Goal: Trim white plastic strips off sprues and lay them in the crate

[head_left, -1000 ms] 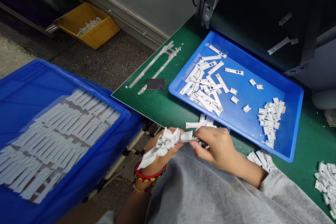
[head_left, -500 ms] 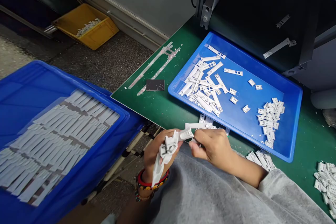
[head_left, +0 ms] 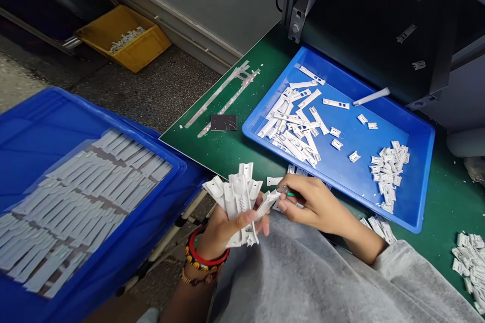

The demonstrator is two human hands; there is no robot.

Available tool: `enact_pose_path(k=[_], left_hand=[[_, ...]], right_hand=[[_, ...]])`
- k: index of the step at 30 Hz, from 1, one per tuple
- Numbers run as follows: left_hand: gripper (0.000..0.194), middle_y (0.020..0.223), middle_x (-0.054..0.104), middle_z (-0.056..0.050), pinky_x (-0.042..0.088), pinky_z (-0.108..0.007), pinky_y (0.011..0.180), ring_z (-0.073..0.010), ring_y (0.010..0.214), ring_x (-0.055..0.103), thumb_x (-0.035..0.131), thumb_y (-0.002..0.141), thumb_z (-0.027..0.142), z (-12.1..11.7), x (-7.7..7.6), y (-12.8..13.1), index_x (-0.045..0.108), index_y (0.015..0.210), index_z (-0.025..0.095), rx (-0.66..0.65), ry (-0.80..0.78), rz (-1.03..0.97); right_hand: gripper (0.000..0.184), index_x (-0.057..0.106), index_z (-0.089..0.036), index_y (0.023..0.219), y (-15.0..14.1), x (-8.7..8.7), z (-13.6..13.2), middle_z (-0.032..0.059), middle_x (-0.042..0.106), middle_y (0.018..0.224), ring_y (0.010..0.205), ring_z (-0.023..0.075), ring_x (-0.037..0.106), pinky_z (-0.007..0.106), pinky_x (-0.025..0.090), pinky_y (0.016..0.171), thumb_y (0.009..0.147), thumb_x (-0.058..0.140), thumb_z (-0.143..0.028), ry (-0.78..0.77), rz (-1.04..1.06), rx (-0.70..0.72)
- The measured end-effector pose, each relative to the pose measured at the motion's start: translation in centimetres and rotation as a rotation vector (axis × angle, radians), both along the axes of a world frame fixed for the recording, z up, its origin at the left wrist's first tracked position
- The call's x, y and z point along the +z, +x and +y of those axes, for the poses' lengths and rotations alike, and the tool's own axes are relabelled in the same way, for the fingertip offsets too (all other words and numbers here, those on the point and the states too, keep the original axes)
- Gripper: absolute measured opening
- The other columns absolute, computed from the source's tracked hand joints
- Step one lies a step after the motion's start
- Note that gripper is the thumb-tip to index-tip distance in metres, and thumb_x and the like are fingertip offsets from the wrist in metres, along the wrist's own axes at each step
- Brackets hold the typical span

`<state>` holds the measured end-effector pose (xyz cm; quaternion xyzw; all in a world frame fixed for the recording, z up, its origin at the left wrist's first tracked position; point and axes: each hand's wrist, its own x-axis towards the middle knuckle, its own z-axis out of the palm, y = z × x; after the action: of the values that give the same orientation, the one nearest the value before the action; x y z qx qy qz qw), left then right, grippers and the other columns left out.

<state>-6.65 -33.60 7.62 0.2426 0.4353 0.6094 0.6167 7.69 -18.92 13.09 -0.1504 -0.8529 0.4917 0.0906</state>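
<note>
In the tray, strips lie piled left of heaped clips.

One blue tray: five loose white clips between one strip heap and one clip heap, totals unresolved. Left of tray: one dark plate, one yellow bin. Near side of tray: one left hand, at least four long parts, one right hand, one tool.

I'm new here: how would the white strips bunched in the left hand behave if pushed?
The white strips look stiff, jutting straight from the left hand. They'd probably splay or slip apart, since they fan out unevenly. They seem light, as one hand holds several.
</note>
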Motion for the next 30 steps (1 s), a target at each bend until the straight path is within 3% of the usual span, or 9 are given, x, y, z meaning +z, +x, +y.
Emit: enact_pose_path(k=[5,10,23,26,30], left_hand=[[0.037,0.057,0.062,0.0,0.033,-0.023,0.037,-0.0127,0.039,0.052,0.072,0.076,0.05,0.3,0.3,-0.3,0.056,0.09,0.02,-0.107,-0.054,-0.174],[0.038,0.066,0.063,0.0,0.034,-0.023,0.035,-0.0128,0.038,0.055,0.076,0.072,0.046,0.1,-0.1,-0.7,0.057,0.089,0.019,-0.122,-0.082,-0.231],[0.038,0.052,0.062,-0.001,0.036,-0.025,0.04,-0.0143,0.041,0.054,0.071,0.075,0.051,0.4,0.2,-1.0,0.056,0.088,0.019,-0.127,-0.083,-0.095],[0.035,0.054,0.065,-0.003,0.039,-0.027,0.042,-0.0164,0.043,0.057,0.072,0.076,0.048,0.5,0.2,-1.0,0.058,0.089,0.018,-0.103,-0.061,-0.047],[0.029,0.057,0.067,-0.005,0.044,-0.029,0.043,-0.0201,0.046,0.061,0.07,0.079,0.043,0.4,-0.2,-0.8,0.061,0.09,0.018,-0.085,-0.05,-0.014]], right_hand=[[0.022,0.052,-0.02,0.082,-0.2,0.3,0.4,-0.0022,0.053,0.07,0.06,0.0104,0.049,0.021,0.036,0.058,0.099,0.044,-0.032,0.048,0.027,0.118],[0.025,0.049,-0.021,0.078,-0.3,0.8,0.6,-0.0017,0.053,0.069,0.059,0.0109,0.048,0.022,0.034,0.056,0.098,0.042,-0.034,0.087,-0.024,0.151],[0.035,0.046,-0.021,0.068,0.0,0.3,0.6,-0.0043,0.045,0.058,0.051,0.0089,0.041,0.023,0.023,0.05,0.099,0.038,-0.033,0.242,-0.024,0.125],[0.031,0.05,-0.021,0.071,0.3,0.2,0.7,-0.0046,0.048,0.059,0.051,0.0085,0.044,0.022,0.028,0.05,0.098,0.043,-0.035,0.183,-0.033,0.095],[0.02,0.059,-0.021,0.094,0.4,-0.2,0.5,-0.0023,0.063,0.076,0.055,0.008,0.051,0.02,0.037,0.052,0.092,0.058,-0.041,0.011,-0.007,0.001]])
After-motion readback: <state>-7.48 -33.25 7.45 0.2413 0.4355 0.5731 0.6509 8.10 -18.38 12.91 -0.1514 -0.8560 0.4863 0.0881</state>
